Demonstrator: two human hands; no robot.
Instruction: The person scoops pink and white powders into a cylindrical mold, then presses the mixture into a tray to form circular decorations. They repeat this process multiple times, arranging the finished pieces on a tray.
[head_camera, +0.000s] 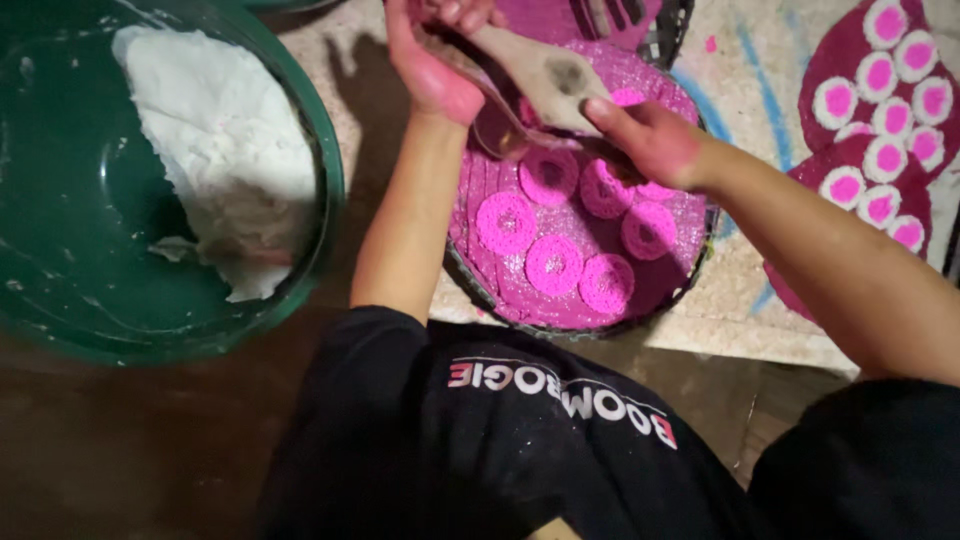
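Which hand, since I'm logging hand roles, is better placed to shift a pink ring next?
Probably the right. The right hand is empty, with its fingertips already down on the round tray among the pink rings. The left hand is at the tray's far edge, gripping a wooden paddle.

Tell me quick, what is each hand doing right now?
Left hand: closed on a wooden spatula.
Right hand: fingers on the spatula's tip, over the pink rings; grip unclear.

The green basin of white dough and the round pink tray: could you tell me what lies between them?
In the head view, the person's left forearm crosses that stretch, over a strip of speckled mat, between the green basin and the pink tray.
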